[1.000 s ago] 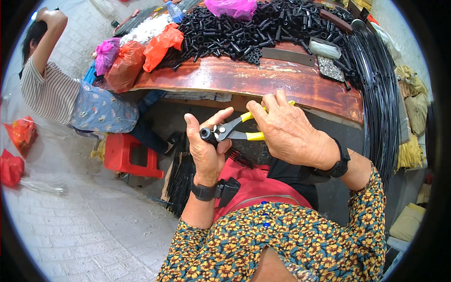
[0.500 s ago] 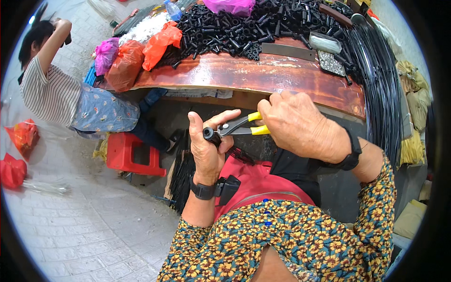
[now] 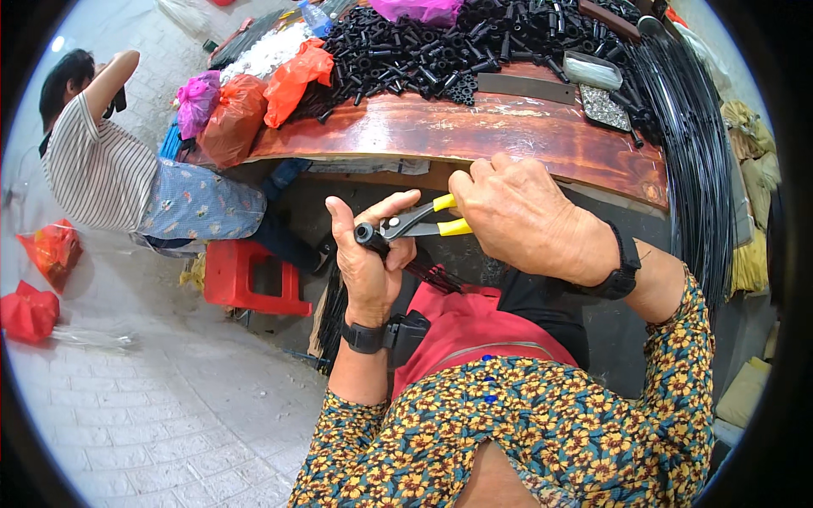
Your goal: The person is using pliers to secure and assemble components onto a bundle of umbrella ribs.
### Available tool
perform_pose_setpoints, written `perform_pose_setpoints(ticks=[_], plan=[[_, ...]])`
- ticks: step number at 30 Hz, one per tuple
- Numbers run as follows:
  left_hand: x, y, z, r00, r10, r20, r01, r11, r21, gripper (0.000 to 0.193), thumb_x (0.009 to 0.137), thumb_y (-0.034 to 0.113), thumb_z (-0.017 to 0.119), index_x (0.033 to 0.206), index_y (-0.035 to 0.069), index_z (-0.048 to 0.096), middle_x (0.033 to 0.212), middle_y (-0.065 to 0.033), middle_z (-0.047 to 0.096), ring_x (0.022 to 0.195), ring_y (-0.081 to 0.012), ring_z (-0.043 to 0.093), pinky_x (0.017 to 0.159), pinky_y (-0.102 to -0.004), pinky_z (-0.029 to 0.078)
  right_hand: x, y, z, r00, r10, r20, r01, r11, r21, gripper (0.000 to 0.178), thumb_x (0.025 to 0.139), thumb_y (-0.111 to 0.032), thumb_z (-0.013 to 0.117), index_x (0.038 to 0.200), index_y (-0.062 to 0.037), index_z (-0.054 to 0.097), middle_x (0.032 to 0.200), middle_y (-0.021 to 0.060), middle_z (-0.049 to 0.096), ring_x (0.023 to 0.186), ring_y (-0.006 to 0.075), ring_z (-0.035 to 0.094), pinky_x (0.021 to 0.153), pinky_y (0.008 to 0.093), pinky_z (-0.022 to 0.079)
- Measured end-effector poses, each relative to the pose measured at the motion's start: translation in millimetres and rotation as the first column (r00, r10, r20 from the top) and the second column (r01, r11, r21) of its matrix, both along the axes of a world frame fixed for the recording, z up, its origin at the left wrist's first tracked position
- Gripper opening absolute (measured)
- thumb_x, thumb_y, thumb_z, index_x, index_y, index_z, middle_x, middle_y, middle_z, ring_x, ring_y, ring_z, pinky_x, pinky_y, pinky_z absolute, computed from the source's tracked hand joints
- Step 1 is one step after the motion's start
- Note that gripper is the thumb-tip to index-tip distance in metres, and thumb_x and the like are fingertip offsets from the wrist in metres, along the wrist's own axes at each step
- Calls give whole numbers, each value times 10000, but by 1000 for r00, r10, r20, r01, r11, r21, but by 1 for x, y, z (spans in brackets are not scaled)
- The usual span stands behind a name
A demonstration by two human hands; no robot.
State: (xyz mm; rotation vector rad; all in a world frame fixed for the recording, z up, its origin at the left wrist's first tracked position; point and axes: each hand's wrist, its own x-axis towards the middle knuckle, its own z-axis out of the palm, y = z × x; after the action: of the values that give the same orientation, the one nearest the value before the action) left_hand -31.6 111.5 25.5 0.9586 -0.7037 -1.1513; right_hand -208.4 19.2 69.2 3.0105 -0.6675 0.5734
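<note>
My left hand (image 3: 366,264) holds a short black tubular part (image 3: 370,237), its round hollow end facing up. The left thumb and forefinger stick out while the other fingers curl round the part. In my right hand (image 3: 527,222) is a pair of pliers (image 3: 415,224) with grey jaws and yellow handle grips. The jaws meet the side of the tube beside my left fingers; their very tips are hidden. Thin black strands (image 3: 436,275) hang below my left hand, over the red cloth (image 3: 457,313) on my lap.
A glossy red-brown table (image 3: 406,127) lies ahead, heaped with black tubular parts (image 3: 423,63). On it are a tray of small metal pieces (image 3: 605,107) and a flat dark bar (image 3: 525,87). Long black strands (image 3: 690,161) drape at right. A person (image 3: 110,169) and a red stool (image 3: 246,279) are at left.
Both hands, with the tube and the pliers, have shifted slightly left in the picture. The surroundings have slid a little right. The grip on both things looks the same.
</note>
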Motion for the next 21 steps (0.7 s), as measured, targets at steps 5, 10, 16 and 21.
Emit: perform_pose_setpoints(ticks=[5,10,16,21], plan=[[0,1,0,999,-6,-39,6,1000,-2,902,933,705,202,1066,-61,660,454,30,373,410,-74,272,431,-236,234,-2,1,3,999,3,-37,-3,1000,-14,173,731,-90,660,832,-22,536,766,142,593,719,291,614,609,385,505],[-1,1,-1,1000,-16,-6,16,1000,0,901,934,704,203,1048,-61,666,445,28,369,402,-75,266,427,-240,232,-4,1,8,999,50,1,-50,997,-52,179,725,-88,663,827,-9,539,757,150,596,713,296,615,609,385,506],[-1,0,0,997,63,47,-64,998,13,887,930,704,219,1045,-59,656,423,25,345,386,-95,270,416,-255,230,2,4,9,1000,25,-17,-25,1000,-5,174,722,-83,661,823,-4,543,760,158,601,717,296,620,609,388,504],[3,-1,1,999,45,-13,-45,998,37,886,928,707,231,1043,-63,653,420,25,345,385,-96,266,416,-256,230,1,2,3,1000,-10,-24,11,1000,21,182,721,-95,668,833,-18,546,766,146,601,714,286,620,603,386,501]])
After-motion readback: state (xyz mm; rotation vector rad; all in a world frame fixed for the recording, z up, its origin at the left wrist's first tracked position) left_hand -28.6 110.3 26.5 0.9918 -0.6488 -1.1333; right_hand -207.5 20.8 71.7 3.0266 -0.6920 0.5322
